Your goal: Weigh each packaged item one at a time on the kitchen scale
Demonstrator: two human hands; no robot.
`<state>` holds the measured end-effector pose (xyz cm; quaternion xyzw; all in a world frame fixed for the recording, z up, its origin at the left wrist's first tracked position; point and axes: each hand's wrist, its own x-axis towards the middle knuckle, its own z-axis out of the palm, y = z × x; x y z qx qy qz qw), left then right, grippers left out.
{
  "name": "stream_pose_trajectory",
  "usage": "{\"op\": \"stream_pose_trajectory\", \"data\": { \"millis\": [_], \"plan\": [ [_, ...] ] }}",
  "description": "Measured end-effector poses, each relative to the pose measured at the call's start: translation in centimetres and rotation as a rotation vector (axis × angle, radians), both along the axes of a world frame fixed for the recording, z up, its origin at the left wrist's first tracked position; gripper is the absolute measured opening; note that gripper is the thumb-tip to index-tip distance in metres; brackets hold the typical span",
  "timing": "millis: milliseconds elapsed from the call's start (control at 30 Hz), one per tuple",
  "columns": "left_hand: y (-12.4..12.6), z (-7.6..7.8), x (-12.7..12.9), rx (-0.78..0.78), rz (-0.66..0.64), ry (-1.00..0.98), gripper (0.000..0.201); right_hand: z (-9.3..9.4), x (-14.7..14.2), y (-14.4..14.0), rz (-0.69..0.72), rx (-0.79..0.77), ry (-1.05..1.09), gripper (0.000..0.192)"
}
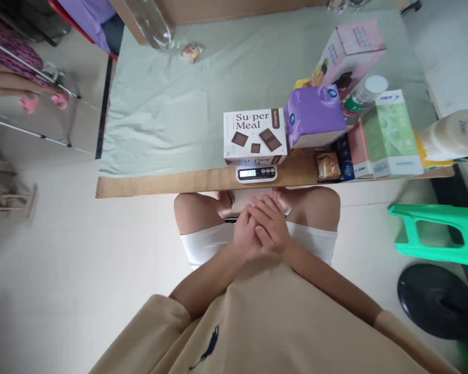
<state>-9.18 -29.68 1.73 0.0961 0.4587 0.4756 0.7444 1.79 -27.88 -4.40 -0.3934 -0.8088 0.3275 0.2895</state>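
Observation:
Over my lap, below the table edge, my two hands rest together. My right hand (pixel 272 224) lies across my left hand (pixel 245 235), with its fingers stretched and slightly apart. The left fingers look curled and are partly covered by the right ones. No object shows in either hand. Nearest to them is a white kitchen scale (pixel 256 174) at the table's front edge, its lit display seeming to read 210. A white Su-per Meal box (pixel 253 136) with chocolate pictures stands on the scale, hiding most of its platform.
Right of the scale are a purple carton (pixel 315 117), a pink box (pixel 353 49), a capped bottle (pixel 364 96), a green box (pixel 393 135) and a wrapped snack (pixel 328 166). A clear plastic bottle (pixel 152 23) lies at the back. A green stool (pixel 440 234) stands right.

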Motion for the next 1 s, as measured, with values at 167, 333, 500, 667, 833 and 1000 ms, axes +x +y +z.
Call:
{"op": "stream_pose_trajectory", "data": {
  "millis": [167,333,500,667,833,1000],
  "plan": [
    [1.9,0.9,-4.7,0.162,0.062,0.199,0.051,-2.4,3.9,3.3,-0.353,-0.159,-0.039,0.057],
    [6.9,-0.8,-9.7,0.210,0.276,0.631,0.027,-0.6,4.0,5.6,-0.423,-0.148,0.015,0.060],
    [11.0,-1.6,-10.2,0.220,0.287,0.677,0.038,2.1,1.4,8.6,-0.439,-0.285,0.150,0.065],
    [12.9,-0.5,-9.0,0.299,0.199,0.633,0.036,1.8,0.2,10.3,-0.500,-0.333,0.220,0.073],
    [13.0,-0.1,-9.2,0.308,0.154,0.637,0.035,0.6,0.1,10.6,-0.553,-0.437,0.219,0.080],
    [12.9,-0.1,-9.3,0.325,0.132,0.634,0.041,0.6,0.0,10.7,-0.475,-0.453,0.231,0.083]
  ]
}}
